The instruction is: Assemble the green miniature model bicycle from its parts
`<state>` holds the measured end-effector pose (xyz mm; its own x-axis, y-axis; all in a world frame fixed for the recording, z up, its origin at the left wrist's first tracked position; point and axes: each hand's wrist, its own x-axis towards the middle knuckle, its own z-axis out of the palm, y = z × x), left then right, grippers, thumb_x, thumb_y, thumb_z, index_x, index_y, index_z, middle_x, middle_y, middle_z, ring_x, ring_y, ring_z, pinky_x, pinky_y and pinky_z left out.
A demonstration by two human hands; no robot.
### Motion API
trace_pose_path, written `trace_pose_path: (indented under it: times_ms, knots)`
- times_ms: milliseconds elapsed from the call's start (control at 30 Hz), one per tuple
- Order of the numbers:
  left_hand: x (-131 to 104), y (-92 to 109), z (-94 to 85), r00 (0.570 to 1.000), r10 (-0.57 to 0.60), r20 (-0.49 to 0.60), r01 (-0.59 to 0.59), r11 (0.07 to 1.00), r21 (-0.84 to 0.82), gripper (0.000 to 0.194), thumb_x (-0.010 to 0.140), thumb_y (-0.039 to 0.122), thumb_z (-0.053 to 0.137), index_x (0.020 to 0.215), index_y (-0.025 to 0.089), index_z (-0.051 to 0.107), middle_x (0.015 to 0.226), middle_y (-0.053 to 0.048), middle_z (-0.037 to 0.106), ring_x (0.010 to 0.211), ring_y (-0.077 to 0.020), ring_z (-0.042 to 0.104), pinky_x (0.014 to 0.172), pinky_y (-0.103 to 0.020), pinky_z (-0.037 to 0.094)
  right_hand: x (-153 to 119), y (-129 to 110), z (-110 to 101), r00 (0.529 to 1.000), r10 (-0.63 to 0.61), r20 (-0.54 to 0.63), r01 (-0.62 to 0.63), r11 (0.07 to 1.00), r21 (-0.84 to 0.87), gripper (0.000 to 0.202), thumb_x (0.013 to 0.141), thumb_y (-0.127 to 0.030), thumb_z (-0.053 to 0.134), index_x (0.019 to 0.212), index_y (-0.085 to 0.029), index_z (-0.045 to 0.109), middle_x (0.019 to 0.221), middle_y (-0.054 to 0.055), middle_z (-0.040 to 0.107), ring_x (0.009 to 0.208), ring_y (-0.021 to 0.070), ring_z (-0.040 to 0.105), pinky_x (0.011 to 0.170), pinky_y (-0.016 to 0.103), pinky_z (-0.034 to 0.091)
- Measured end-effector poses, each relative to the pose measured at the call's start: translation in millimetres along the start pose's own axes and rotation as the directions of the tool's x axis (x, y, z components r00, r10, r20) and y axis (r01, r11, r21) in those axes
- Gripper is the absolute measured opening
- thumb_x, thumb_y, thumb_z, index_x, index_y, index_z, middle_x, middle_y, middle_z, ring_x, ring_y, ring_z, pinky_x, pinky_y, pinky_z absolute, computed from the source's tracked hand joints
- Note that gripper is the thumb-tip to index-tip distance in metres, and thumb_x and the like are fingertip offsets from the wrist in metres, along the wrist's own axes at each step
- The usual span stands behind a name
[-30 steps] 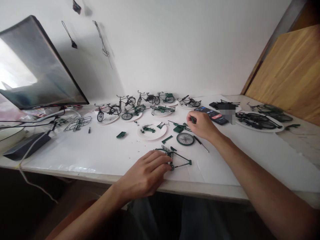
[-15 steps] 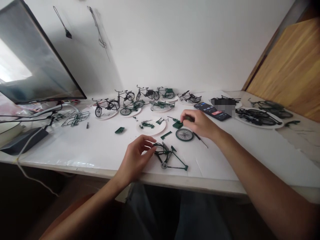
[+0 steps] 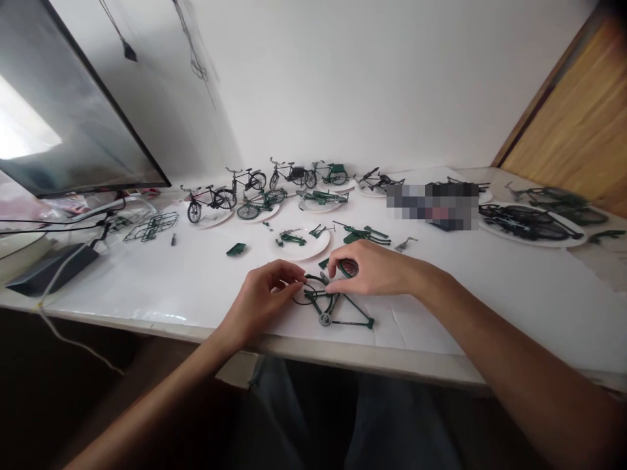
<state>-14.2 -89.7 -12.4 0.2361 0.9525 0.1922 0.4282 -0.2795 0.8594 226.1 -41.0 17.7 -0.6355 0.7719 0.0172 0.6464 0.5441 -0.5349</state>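
A green miniature bicycle frame lies on the white table near its front edge. My left hand pinches at the frame's left end, where a thin dark ring shows by the fingertips. From the right, my right hand reaches over the frame's upper part, thumb and index finger curved and apart, the thumb tip by the frame. Behind my right hand's fingers a spoked wheel is partly hidden. Beyond the hands, a white plate holds small green parts.
Several assembled miniature bicycles stand along the wall. A monitor is at the left, above wire racks. A small green tray-like part lies left of the plate. At the right, a plate bears black bicycle parts.
My right hand has moved left and towards me, from the green parts and wheel to the frame. The dark tool once in its fingers no longer shows there. The camera view has shifted slightly.
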Motion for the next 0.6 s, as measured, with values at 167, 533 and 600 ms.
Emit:
trace_pose_path:
  times_ms: [167,533,600]
  knots:
    - [-5,5,-5.1,0.999,0.011,0.043,-0.008,0.998,-0.062,0.014,0.093,0.025,0.063,0.104,0.018,0.067,0.102,-0.005,0.071,0.086,-0.0159,0.067,0.079,-0.029,0.053,0,1,1,1.000,0.006,-0.019,-0.007,1.000,-0.019,0.033,0.080,-0.056,0.070,0.087,-0.024,0.073,0.079,0.002,0.064,0.066,0.0158,0.054,0.058,0.029,0.035]
    - [-19,12,-6.8,0.816,0.453,0.359,-0.578,0.641,0.506,0.014,0.099,0.012,0.052,0.107,0.016,0.064,0.113,-0.010,0.063,0.102,-0.0215,0.059,0.084,-0.036,0.049,-1,1,0,0.999,0.009,-0.040,-0.011,0.999,-0.045,0.025,0.082,-0.049,0.070,0.087,-0.025,0.073,0.079,0.001,0.069,0.063,0.0146,0.056,0.057,0.029,0.035]
    - [-20,9,-0.7,0.816,0.495,0.299,-0.576,0.644,0.504,0.011,0.099,0.013,0.054,0.104,0.016,0.063,0.106,-0.009,0.064,0.096,-0.0205,0.059,0.082,-0.035,0.048,-1,1,1,0.999,0.011,-0.046,-0.014,0.999,-0.046,0.024,0.082,-0.048,0.070,0.086,-0.024,0.073,0.079,0.001,0.068,0.064,0.0147,0.056,0.058,0.028,0.036]
